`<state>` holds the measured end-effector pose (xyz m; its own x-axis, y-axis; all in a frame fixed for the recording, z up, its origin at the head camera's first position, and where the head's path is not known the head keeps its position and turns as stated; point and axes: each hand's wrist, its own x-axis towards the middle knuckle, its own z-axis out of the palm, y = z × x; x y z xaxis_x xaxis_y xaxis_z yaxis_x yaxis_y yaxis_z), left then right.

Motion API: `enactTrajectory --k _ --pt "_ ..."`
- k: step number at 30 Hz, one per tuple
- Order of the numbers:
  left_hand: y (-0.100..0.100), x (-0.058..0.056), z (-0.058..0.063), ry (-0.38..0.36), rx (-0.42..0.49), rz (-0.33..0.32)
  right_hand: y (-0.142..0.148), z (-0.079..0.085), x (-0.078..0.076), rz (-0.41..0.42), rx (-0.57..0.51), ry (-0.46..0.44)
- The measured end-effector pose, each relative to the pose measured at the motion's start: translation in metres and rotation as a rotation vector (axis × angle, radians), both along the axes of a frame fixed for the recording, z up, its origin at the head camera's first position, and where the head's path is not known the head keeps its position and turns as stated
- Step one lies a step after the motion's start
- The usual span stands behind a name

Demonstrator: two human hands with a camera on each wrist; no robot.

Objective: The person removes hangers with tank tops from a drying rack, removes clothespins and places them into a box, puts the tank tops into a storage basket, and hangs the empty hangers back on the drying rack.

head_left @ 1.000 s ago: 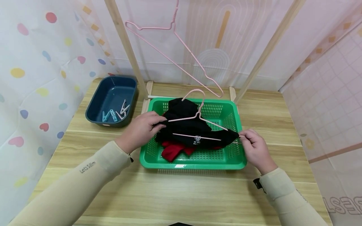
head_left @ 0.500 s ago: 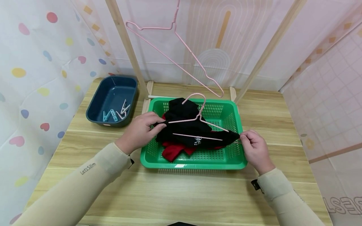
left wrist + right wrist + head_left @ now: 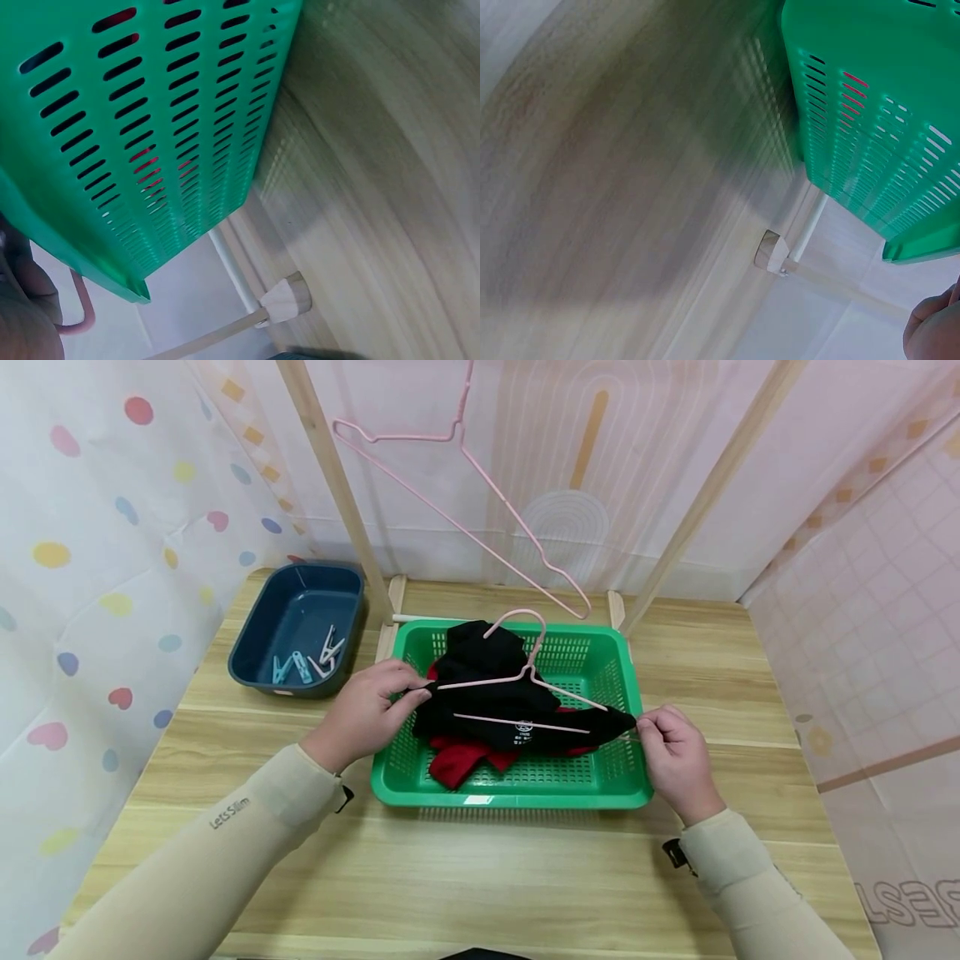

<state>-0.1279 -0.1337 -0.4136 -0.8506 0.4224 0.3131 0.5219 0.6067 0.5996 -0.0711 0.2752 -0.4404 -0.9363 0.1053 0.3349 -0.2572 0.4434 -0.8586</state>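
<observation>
In the head view, a black garment (image 3: pixel 495 700) with a small white print hangs over a pink clothes hanger (image 3: pixel 566 694) above the green basket (image 3: pixel 517 802). My left hand (image 3: pixel 367 710) pinches the cloth at the hanger's left end between thumb and fingers. At the opposite end, my right hand (image 3: pixel 677 758) pinches the garment's right corner. The hanger's hook points up and away from me, and its lower bar shows partly across the cloth. Red cloth (image 3: pixel 459 763) lies in the basket under the black one. Both wrist views show mostly the basket's slotted outside.
A dark blue basin (image 3: pixel 300 610) with several clothespins (image 3: pixel 302 667) stands at the left. Another pink hanger (image 3: pixel 517 510) hangs from above, behind the basket. Wooden posts (image 3: pixel 330 468) of a frame rise on both sides at the back of the wooden table (image 3: pixel 480 877).
The left hand has shifted slightly down and to the left, drawing the cloth's left end along. The held hanger's hook has dipped a little. The right hand stays almost in place.
</observation>
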Motion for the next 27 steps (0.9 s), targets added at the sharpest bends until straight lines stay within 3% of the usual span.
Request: enactTrajectory --k 7,15,27 --pt "0.001 0.001 -0.003 -0.034 0.007 0.012 0.006 0.0 0.002 -0.023 -0.008 -0.005" --pt "-0.006 -0.001 -0.01 -0.079 0.103 0.078 0.017 -0.003 0.006 -0.06 0.009 0.014" --pt "-0.011 -0.001 -0.015 -0.133 0.067 0.17 0.022 -0.005 0.007 -0.105 0.017 0.061"
